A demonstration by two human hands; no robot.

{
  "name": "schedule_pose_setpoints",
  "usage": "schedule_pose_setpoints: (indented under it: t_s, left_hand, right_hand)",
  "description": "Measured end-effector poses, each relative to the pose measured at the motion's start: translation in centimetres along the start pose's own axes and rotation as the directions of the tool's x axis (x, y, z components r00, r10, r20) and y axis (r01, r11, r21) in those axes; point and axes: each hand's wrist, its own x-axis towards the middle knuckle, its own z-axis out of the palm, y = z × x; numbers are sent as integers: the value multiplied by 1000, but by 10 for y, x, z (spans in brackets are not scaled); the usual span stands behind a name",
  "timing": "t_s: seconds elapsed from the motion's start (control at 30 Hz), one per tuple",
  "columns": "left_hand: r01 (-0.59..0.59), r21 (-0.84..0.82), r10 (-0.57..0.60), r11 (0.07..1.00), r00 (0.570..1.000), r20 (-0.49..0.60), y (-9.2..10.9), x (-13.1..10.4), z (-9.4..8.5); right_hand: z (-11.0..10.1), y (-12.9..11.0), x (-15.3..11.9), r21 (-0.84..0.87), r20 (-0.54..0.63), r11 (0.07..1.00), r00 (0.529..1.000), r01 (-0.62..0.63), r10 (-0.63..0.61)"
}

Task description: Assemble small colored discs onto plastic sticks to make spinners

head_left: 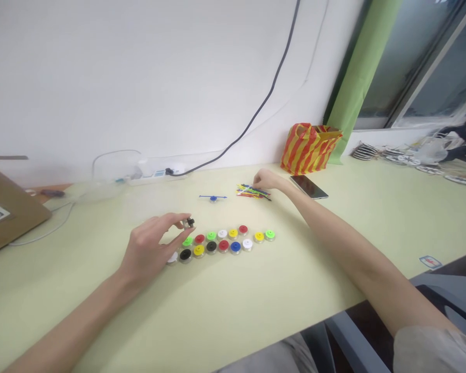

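Between thumb and forefinger, my left hand (151,246) pinches a small black-topped piece (188,223), raised above the left end of two rows of round pieces. Those pieces have clear bases and coloured tops, such as a blue one (235,247) and a light green one at the right end (270,234). My right hand (267,180) is at a pile of thin coloured sticks (252,192), fingers closed; what they grip, if anything, is too small to tell. A blue piece with a long blue bar (213,198) stands behind the rows.
A tablet (309,187) lies right of my right hand, with a red-and-yellow striped bag (310,147) behind it. A cardboard box (11,212) stands at the left. A power strip (157,176) with a black cable (252,122) lies along the wall.
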Motion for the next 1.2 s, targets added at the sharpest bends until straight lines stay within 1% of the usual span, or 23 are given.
schedule_pose_setpoints:
  t_s: [0.2, 0.37, 0.63, 0.9, 1.2]
  left_hand:
    - [-17, -18, 16, 1000, 1000, -14, 1, 0, 0]
    - [-23, 4, 23, 1000, 1000, 2, 0, -1, 0]
    - [-22, -16, 22, 1000, 1000, 9, 1, 0, 0]
    - [-5, -28, 5, 1000, 1000, 14, 4, 1, 0]
    - [5, -27, -5, 1000, 1000, 23, 4, 2, -1]
  right_hand:
    - [-1, -4, -2, -21, -10, 1000, 1000, -8, 8]
    - [0, -7, -5, -47, -14, 999, 1000, -10, 9]
    - [-1, -14, -8, -138, -27, 990, 999, -35, 31]
    - [-7, -21, -17, -193, 15, 981, 1000, -5, 8]
    - [-12, -14, -15, -224, 14, 974, 999, -28, 32]
